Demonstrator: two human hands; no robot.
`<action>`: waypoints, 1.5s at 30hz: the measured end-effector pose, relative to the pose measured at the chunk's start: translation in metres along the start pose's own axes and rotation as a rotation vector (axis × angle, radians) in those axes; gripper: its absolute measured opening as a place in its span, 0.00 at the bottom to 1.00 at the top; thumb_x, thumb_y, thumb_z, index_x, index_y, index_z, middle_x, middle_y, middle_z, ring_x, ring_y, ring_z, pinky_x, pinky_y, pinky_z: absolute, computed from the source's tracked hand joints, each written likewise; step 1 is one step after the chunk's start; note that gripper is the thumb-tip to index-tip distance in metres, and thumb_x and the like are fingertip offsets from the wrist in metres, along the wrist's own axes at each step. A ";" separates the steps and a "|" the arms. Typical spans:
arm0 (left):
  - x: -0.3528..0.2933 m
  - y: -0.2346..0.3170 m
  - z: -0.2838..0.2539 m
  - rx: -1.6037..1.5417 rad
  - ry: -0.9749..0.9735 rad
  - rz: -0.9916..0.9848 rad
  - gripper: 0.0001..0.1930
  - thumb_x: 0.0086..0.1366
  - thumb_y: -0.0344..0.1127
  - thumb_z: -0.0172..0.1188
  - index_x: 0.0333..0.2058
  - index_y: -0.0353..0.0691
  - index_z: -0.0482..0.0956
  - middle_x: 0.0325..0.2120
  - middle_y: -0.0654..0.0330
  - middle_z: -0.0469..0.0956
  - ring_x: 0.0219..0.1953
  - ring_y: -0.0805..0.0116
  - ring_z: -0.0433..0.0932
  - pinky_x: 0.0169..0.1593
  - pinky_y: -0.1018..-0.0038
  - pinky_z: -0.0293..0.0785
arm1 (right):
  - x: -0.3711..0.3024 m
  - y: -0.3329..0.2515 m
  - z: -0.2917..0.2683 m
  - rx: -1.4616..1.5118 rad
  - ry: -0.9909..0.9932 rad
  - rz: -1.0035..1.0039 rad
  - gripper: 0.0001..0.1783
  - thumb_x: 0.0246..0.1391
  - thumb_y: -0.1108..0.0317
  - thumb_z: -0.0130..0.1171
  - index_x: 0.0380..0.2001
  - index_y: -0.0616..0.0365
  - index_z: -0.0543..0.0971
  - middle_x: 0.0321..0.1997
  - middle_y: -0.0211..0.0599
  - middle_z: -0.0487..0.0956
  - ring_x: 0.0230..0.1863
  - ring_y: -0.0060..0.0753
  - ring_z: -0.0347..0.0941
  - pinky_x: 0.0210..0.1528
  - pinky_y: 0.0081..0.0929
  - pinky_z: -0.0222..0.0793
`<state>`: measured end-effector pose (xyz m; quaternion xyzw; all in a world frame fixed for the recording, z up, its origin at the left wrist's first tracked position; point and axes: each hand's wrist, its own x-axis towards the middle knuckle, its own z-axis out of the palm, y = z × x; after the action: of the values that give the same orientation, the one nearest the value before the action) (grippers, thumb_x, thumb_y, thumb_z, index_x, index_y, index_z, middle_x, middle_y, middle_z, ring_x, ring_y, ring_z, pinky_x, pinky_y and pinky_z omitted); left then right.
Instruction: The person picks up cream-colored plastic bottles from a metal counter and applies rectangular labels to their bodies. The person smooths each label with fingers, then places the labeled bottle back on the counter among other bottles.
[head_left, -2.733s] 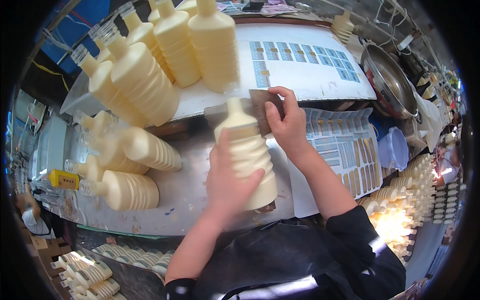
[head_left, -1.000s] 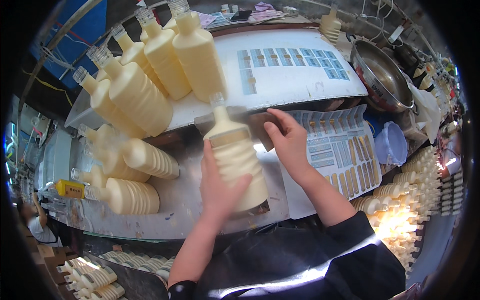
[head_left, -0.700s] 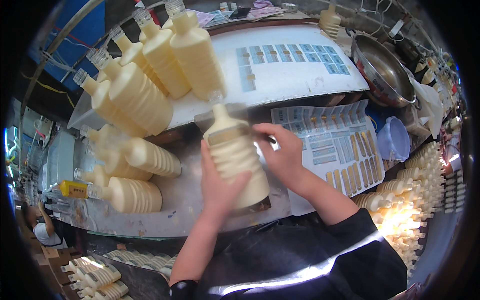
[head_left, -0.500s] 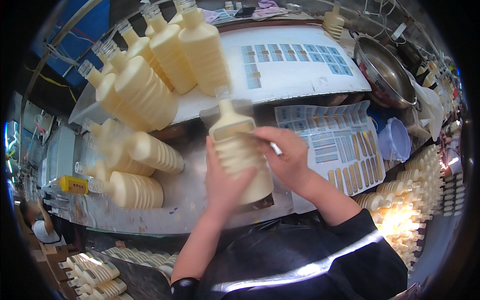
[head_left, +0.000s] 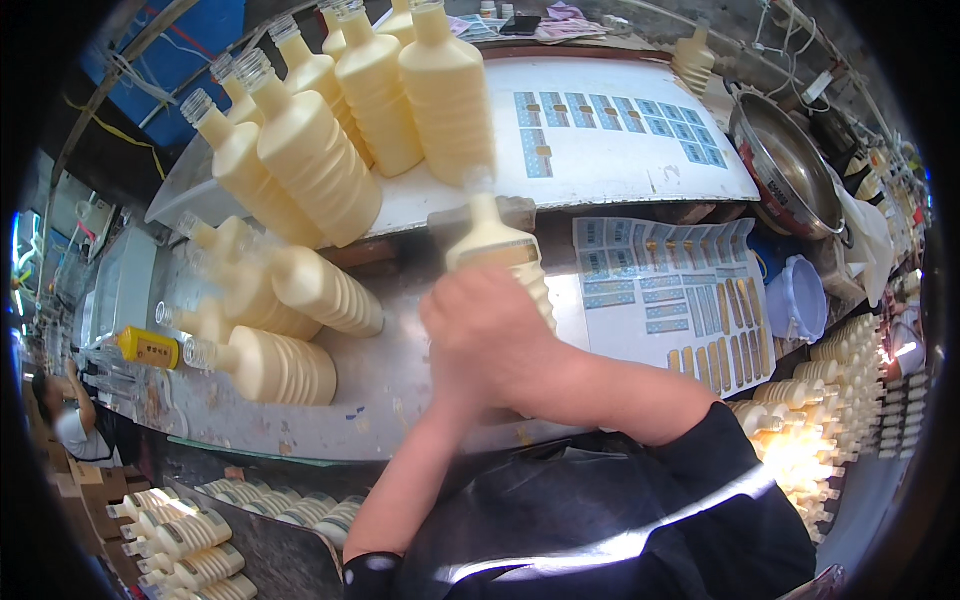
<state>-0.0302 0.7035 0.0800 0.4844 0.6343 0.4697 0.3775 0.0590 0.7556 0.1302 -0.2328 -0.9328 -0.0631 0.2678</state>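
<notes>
A cream plastic bottle (head_left: 490, 243) with ribbed sides and a clear screw neck lies tilted on the bench in front of me. A narrow gold label strip (head_left: 497, 254) runs across its upper front. My left hand (head_left: 450, 375) grips the bottle's left side, mostly covered by my other hand and blurred. Closed across the bottle's front, just below the label, is my right hand (head_left: 490, 315); its fingertips are hidden. Beside my right forearm lies a label sheet (head_left: 650, 345) with blue and gold labels.
Several cream bottles (head_left: 380, 100) stand on the white raised board (head_left: 600, 180); others (head_left: 283, 367) lie on the bench at left. Blue labels (head_left: 590, 110) stick to the board. A metal pan (head_left: 790, 150), a lavender bucket (head_left: 797, 300) and a yellow bottle (head_left: 148, 347) are around. A person (head_left: 75, 420) sits far left.
My right hand has swung leftward from the label's right end, across the bottle and over my left hand. The whole view has shifted slightly.
</notes>
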 end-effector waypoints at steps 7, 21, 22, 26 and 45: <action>0.008 -0.007 -0.003 -0.291 0.074 -0.088 0.40 0.67 0.41 0.65 0.72 0.37 0.57 0.61 0.47 0.73 0.59 0.58 0.77 0.62 0.65 0.73 | -0.009 0.060 -0.024 0.343 0.160 0.411 0.14 0.57 0.71 0.65 0.47 0.58 0.84 0.36 0.44 0.85 0.33 0.42 0.84 0.36 0.33 0.78; 0.057 -0.027 -0.003 -0.432 -0.009 -0.165 0.31 0.81 0.56 0.38 0.55 0.32 0.76 0.47 0.53 0.83 0.46 0.66 0.83 0.53 0.68 0.80 | -0.074 0.091 0.020 0.867 0.384 0.972 0.13 0.62 0.72 0.65 0.49 0.62 0.83 0.42 0.31 0.84 0.42 0.19 0.77 0.48 0.21 0.74; 0.055 -0.025 -0.003 -0.454 -0.015 -0.162 0.31 0.81 0.57 0.38 0.55 0.32 0.76 0.47 0.53 0.83 0.46 0.66 0.84 0.53 0.67 0.80 | -0.071 0.086 0.012 0.853 0.401 0.953 0.12 0.61 0.74 0.65 0.48 0.62 0.83 0.41 0.30 0.84 0.42 0.19 0.77 0.47 0.21 0.74; 0.052 -0.018 -0.001 -0.571 -0.019 -0.232 0.32 0.81 0.57 0.37 0.55 0.31 0.76 0.47 0.52 0.83 0.47 0.65 0.84 0.53 0.67 0.80 | -0.082 0.061 0.010 0.691 0.402 0.495 0.10 0.57 0.80 0.64 0.43 0.61 0.81 0.42 0.38 0.85 0.43 0.27 0.81 0.47 0.26 0.77; -0.050 -0.015 0.022 0.008 0.082 0.141 0.49 0.63 0.45 0.60 0.74 0.29 0.46 0.68 0.39 0.59 0.70 0.47 0.61 0.72 0.57 0.55 | -0.147 0.241 -0.080 -0.061 0.210 0.956 0.17 0.57 0.61 0.60 0.44 0.59 0.85 0.43 0.46 0.83 0.44 0.51 0.81 0.48 0.43 0.76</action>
<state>-0.0014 0.6587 0.0606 0.5094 0.6154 0.5121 0.3153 0.3195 0.8901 0.1182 -0.6349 -0.6873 0.0163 0.3523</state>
